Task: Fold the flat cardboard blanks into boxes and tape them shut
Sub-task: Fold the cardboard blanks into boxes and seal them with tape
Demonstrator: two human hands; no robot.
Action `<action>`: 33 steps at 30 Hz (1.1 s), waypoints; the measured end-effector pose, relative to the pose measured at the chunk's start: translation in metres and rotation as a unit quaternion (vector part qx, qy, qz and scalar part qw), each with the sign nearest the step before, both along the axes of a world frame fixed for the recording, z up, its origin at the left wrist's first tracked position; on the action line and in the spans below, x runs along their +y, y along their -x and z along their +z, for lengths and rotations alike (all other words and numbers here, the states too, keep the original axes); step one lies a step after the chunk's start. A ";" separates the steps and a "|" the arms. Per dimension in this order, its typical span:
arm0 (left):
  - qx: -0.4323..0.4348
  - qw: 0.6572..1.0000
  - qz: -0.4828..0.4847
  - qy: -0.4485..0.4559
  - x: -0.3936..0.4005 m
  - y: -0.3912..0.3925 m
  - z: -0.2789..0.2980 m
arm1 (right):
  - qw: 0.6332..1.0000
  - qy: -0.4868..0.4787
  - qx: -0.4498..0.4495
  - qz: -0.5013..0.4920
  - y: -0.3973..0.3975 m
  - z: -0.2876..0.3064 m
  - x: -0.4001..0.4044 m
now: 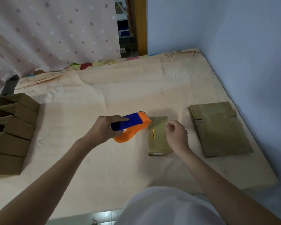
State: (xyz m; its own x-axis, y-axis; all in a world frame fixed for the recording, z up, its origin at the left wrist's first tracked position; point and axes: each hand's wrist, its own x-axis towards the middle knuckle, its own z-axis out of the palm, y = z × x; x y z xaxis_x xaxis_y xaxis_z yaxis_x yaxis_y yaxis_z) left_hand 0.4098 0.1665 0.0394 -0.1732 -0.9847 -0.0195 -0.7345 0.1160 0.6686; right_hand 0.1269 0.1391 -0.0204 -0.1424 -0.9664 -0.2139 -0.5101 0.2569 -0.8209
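A small folded cardboard box (158, 140) lies in the middle of the cloth-covered table (104, 98). My left hand (105, 127) grips a blue and orange tape dispenser (131, 125), its orange nose at the box's far left corner. My right hand (177, 135) hovers over the box's right side, thumb and forefinger pinched together as if on a clear tape end, which is too thin to make out. A stack of flat cardboard blanks (217, 129) lies to the right of the box.
Several folded boxes (11, 129) stand in a row along the table's left edge. A blue wall (250, 54) closes off the right side and a dotted pink curtain (47, 33) hangs behind. My white shirt (165, 208) fills the bottom.
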 end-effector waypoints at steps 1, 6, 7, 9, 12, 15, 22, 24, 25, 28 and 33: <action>0.005 1.000 -0.017 -0.005 -0.001 0.003 0.004 | 0.999 -0.022 -0.032 0.002 -0.001 0.002 -0.001; -0.001 0.996 -0.084 0.003 -0.003 0.016 0.011 | 0.919 -0.224 -0.322 -0.036 -0.004 0.017 -0.006; 0.001 0.996 -0.089 0.006 -0.003 0.018 0.011 | 0.896 -0.251 -0.365 -0.036 -0.002 0.018 -0.007; 0.011 0.995 -0.097 0.006 -0.002 0.021 0.010 | 0.855 -0.286 -0.431 -0.030 0.002 0.019 -0.007; 0.025 0.994 -0.106 -0.006 -0.001 0.023 0.009 | 0.833 -0.301 -0.463 -0.015 0.007 0.018 -0.005; 0.037 0.993 -0.107 -0.021 0.001 0.026 0.010 | 0.835 -0.303 -0.460 -0.018 0.008 0.016 -0.001; 0.095 0.987 -0.079 -0.108 0.011 0.029 -0.005 | 0.848 -0.322 -0.418 -0.049 0.009 0.011 0.011; 0.122 0.980 -0.069 -0.139 0.017 0.030 -0.012 | 0.854 -0.327 -0.401 -0.048 0.010 0.008 0.015; 0.129 0.978 -0.067 -0.150 0.019 0.030 -0.016 | 0.858 -0.327 -0.394 -0.048 0.011 0.007 0.017; 0.131 0.974 -0.056 -0.175 0.022 0.031 -0.021 | 0.866 -0.329 -0.374 -0.044 0.011 0.007 0.022; 0.042 0.984 -0.111 -0.136 0.024 0.033 -0.020 | 0.903 -0.310 -0.291 -0.059 0.010 0.003 0.026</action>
